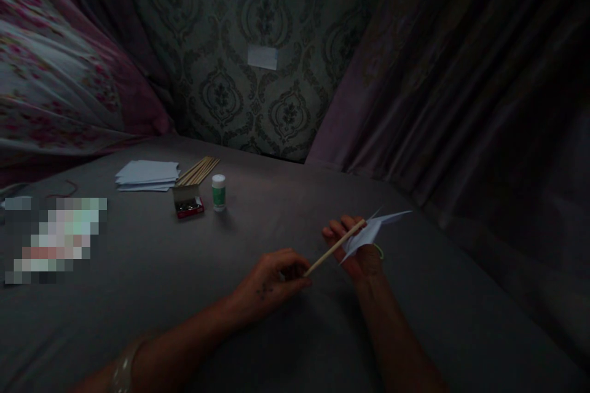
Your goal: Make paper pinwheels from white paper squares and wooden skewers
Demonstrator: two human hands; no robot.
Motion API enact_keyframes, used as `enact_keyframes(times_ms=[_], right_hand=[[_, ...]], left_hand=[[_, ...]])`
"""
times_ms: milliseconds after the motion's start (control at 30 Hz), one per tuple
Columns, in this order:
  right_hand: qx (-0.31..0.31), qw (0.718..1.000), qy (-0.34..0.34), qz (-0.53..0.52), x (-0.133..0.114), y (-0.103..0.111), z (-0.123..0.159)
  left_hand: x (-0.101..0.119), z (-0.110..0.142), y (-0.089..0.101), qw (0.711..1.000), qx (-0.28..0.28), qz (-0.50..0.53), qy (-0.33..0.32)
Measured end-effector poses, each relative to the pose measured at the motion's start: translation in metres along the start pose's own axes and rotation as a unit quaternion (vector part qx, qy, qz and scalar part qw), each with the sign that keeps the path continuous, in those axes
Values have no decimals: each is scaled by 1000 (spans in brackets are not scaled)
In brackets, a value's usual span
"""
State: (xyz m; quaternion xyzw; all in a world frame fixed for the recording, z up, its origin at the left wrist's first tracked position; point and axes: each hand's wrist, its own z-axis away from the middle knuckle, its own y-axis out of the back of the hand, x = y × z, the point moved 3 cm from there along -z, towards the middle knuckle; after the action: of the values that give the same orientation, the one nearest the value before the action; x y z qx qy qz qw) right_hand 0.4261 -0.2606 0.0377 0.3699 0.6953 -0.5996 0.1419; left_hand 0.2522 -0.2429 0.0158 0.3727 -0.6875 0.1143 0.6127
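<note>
My left hand pinches the lower end of a thin wooden stick, which slants up to the right. At the stick's upper end is a folded white paper with pointed corners, like a paper pinwheel. My right hand holds this paper from behind and below, its fingers beside the stick's tip. Part of the right fingers is hidden by the paper. Whether the stick is fastened to the paper I cannot tell. A small green loop shows at the right hand's edge.
On the grey cloth surface stand a white-capped bottle with a green label and an open small box of metal bits. Behind lie stacked white papers and several wooden sticks. Curtains and a patterned wall border it.
</note>
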Motion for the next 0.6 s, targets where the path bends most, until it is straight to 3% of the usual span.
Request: enact_keyframes(times_ms=[200, 600], right_hand=[[-13, 1000, 11, 22, -2, -3, 0], [17, 996, 29, 83, -4, -3, 0]], left_hand=[[1, 0, 0, 1000, 5, 3, 3], [4, 0, 0, 999, 17, -25, -13]])
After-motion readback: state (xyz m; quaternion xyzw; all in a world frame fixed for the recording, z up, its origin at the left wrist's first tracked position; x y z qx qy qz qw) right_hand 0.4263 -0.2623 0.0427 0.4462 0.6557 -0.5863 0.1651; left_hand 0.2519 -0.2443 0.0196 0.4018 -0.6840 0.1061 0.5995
